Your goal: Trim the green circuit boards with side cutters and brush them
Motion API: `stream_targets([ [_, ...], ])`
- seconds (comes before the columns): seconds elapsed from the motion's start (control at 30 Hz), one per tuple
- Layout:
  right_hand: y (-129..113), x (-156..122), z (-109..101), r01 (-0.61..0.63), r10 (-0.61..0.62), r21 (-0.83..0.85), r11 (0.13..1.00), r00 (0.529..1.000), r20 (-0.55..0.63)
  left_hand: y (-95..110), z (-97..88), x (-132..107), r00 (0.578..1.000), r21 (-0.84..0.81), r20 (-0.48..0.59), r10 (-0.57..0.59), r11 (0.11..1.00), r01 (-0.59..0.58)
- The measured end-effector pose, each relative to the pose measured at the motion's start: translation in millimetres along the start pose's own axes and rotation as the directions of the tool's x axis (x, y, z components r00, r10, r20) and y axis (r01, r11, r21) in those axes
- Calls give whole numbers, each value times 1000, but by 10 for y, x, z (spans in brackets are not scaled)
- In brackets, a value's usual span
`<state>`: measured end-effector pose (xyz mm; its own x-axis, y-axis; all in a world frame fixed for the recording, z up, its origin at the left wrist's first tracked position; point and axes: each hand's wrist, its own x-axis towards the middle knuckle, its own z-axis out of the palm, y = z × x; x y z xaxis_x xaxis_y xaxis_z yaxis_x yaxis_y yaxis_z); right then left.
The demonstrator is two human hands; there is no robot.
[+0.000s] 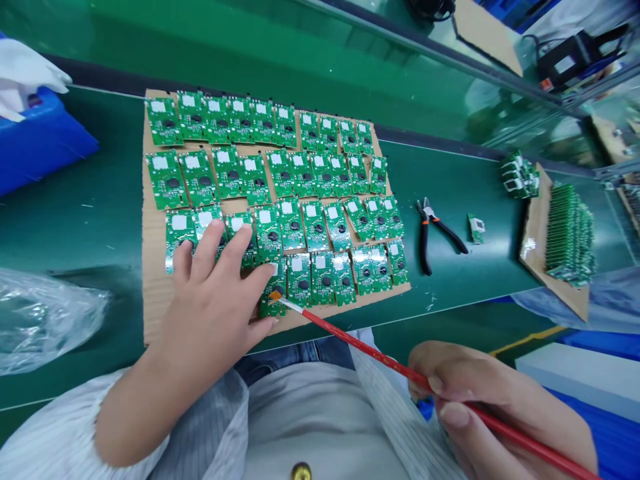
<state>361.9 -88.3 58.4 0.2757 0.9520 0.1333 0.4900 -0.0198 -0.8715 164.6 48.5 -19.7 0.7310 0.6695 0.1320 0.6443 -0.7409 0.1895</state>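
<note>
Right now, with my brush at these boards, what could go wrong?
The left hand is spread over close-packed boards, so it might nudge some out of line. The right hand holds the brush far from its tip, so strokes could wander. Boards near the edge of the cardboard might slip off if bumped.

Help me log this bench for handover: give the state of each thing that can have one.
Circuit boards: laid out in four rows
Cardboard sheet: flat under those boards
Brush: held, bristles at a near-row board
Left hand: open, fingers spread over the circuit boards
Right hand: closed around the brush
Pliers: unheld, handles spread
Loose board: lying apart
Far-right boards: packed close together
Plastic bag: crumpled
</note>
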Motion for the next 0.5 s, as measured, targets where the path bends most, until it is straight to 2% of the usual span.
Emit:
stream_targets([
  [0.23, -43, 86, 55, 82, -78, -82, 993, 996, 47, 53, 24, -14, 999, -20, -17, -41, 999, 40],
  [0.4, -48, 74, 34, 124, -86, -175, 977, 973, 214, 57, 16, -17, 999, -17, -25, -39, 999, 38],
  [0.5, -69, 66, 6, 135, -86, -193, 972, 966, 245, 55, 22, -17, 999, -11, -37, -40, 999, 40],
])
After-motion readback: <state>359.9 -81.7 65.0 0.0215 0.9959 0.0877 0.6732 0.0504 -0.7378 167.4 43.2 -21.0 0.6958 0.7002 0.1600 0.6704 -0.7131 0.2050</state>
